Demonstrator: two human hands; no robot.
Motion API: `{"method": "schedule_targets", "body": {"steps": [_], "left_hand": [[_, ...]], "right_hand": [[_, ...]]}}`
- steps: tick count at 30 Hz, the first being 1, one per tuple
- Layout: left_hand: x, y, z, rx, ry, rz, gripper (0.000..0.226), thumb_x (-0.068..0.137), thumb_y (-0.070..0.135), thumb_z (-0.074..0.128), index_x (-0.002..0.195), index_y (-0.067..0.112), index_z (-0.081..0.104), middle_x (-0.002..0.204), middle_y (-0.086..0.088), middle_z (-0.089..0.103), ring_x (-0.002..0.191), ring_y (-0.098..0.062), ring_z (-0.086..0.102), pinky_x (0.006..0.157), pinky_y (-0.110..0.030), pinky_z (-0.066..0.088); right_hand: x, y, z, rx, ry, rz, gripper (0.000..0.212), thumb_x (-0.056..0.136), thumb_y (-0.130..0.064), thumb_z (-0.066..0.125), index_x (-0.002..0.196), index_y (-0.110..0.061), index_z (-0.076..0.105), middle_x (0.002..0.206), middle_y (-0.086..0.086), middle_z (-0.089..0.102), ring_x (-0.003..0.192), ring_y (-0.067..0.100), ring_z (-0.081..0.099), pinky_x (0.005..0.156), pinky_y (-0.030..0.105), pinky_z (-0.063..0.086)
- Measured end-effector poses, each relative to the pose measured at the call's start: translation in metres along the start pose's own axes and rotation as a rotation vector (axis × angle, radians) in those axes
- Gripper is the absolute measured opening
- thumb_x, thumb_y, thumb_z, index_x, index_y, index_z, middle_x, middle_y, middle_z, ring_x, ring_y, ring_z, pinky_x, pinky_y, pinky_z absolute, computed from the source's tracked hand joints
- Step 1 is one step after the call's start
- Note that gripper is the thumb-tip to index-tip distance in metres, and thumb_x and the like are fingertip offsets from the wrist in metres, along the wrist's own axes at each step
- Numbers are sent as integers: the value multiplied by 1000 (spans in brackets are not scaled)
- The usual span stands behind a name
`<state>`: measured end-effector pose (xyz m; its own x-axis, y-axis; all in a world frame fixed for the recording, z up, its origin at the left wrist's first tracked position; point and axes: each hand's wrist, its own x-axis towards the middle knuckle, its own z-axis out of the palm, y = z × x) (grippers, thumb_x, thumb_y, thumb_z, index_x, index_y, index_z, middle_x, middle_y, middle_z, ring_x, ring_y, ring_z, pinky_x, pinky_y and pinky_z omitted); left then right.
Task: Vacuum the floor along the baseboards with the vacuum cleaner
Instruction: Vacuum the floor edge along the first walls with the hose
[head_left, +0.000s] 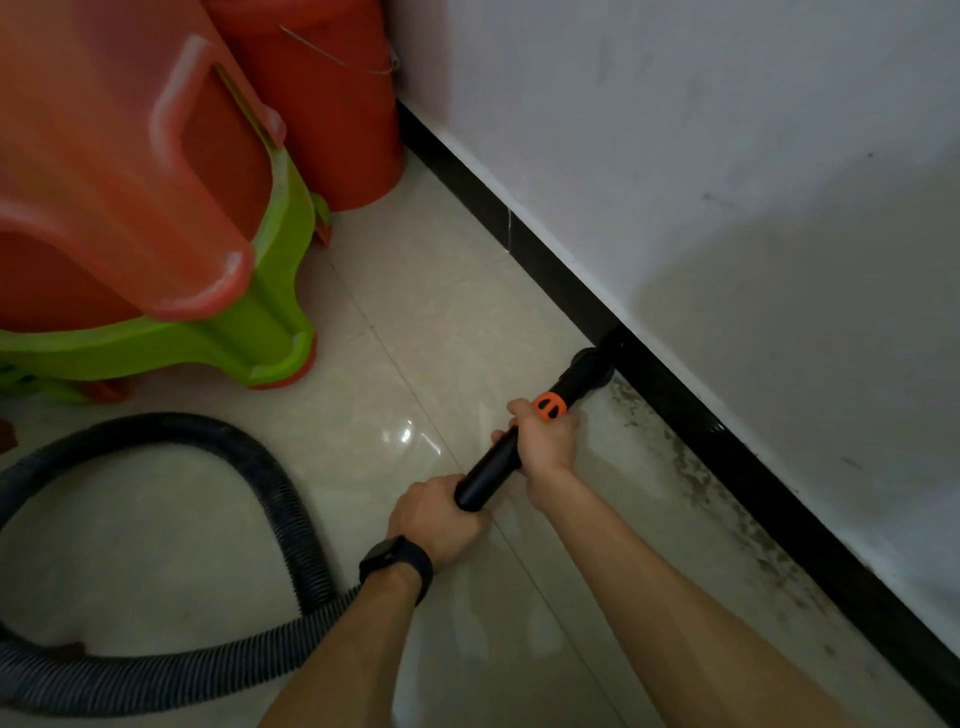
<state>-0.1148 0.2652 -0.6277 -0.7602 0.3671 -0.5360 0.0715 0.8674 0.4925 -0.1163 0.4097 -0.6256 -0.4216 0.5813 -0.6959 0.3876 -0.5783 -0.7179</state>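
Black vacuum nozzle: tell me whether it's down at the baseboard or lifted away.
Down: the black round vacuum nozzle meets the pale tiled floor right against the glossy black baseboard.

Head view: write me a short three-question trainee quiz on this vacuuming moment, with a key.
1. True or false: the nozzle sits against the black baseboard.
2. Which hand grips the wand right behind the orange ring? A. left B. right C. neither
3. Fill in: the dark grime on the floor lies on the ___ side of the nozzle (nearer to or farther from the person).
Key: 1 true; 2 B, the right hand; 3 nearer.
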Motion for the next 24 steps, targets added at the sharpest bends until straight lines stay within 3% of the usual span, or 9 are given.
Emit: {"method": "schedule_targets", "body": {"steps": [6, 12, 18, 24], "left_hand": [[-22, -26, -16, 187, -73, 21, 4, 75, 32, 66, 77, 30, 62, 71, 8, 63, 67, -14, 59, 53, -24, 39], [-38, -43, -23, 292, -93, 44, 9, 77, 34, 66, 84, 34, 62, 75, 10, 61, 69, -14, 58, 54, -24, 38], [-28, -28, -8, 247, -81, 87, 9, 77, 32, 64, 76, 35, 55, 72, 8, 62, 65, -14, 57, 52, -24, 37], [-19, -17, 8, 226, -64, 111, 6, 80, 32, 62, 86, 32, 59, 74, 7, 61, 64, -13, 56, 53, -24, 40]], "right_hand": [[-37, 37, -3, 175, 2, 87, 43, 95, -12, 65, 131, -8, 43, 80, 4, 66, 60, 16, 72, 73, 39, 62], [-63, 58, 0, 237, 95, 103, 33, 98, -13, 62, 121, -18, 40, 84, 4, 66, 63, 15, 72, 56, 25, 55], [-47, 43, -14, 165, 123, 61, 33, 96, -13, 62, 123, -11, 44, 77, 2, 66, 56, 13, 70, 64, 31, 60], [-28, 38, -24, 183, 105, 16, 42, 91, -9, 63, 130, -3, 49, 73, 5, 64, 52, 15, 68, 69, 40, 63]]}}
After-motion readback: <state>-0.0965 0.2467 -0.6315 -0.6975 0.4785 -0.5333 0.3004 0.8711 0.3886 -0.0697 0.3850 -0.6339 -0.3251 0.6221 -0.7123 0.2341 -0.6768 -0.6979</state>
